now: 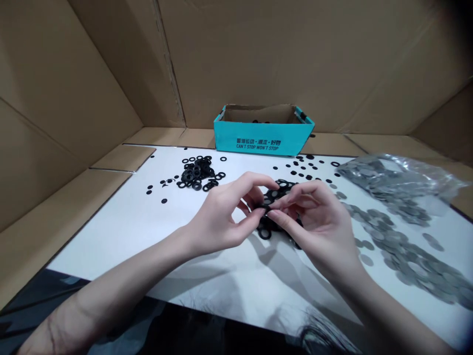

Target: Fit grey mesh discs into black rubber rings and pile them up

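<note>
Near the middle of the white table, my left hand point(227, 209) and my right hand point(323, 219) meet fingertip to fingertip. Both are closed in a pinch on one small black ring point(263, 209), partly covered by the fingers. Directly beneath and behind them lies a heap of black rings point(264, 233), some with pale grey centres; my hands hide much of it. A second pile of black rings point(195, 173) sits to the left, beyond my left hand. Thin grey discs point(402, 251) are spread in a long overlapping band right of my right hand.
At the back stands a turquoise box point(258, 138) with black pieces inside. Small black discs point(293, 173) are scattered before it. A clear plastic bag point(399, 175) holding grey discs lies at the right. Cardboard walls point(295, 59) enclose the white table point(121, 222).
</note>
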The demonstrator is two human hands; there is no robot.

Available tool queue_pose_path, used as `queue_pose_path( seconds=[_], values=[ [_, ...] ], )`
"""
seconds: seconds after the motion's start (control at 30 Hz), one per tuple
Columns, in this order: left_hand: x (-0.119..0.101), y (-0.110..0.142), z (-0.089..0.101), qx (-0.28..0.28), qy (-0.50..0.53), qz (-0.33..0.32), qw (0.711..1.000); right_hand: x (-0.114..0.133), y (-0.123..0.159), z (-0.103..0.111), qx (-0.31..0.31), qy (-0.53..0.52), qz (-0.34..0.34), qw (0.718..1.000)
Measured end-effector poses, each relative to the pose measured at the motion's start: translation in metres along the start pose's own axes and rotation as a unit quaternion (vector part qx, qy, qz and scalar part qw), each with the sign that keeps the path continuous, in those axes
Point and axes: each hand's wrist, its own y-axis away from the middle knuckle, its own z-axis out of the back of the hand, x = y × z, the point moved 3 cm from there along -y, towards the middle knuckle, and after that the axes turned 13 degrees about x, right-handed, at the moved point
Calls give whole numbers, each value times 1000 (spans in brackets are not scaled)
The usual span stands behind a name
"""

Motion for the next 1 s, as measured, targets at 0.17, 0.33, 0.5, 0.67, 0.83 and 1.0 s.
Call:
queue_pose_path(
  seconds=[0.17, 0.33, 0.5, 0.67, 0.83, 1.0],
  values=[
    [0, 0, -3, -6, 20, 32, 999, 3, 2, -1, -3, 29, 12, 1000],
    [-1, 0, -1, -4, 37, 25, 999, 1, 1, 1, -6, -10, -5, 1000],
    [1, -1, 5, 21, 44, -67, 997, -10, -4, 2, 43, -214, -99, 971],
    [2, -1, 5, 13, 24, -119, 992, -10, -3, -1, 114, -308, -189, 925],
    [0, -1, 7, 1, -28, -144, 989, -8, -2, -2, 131, -321, -213, 913],
    [4, 0, 7, -1, -82, -131, 988, -8, -2, -1, 84, -274, -171, 943]
  ],
)
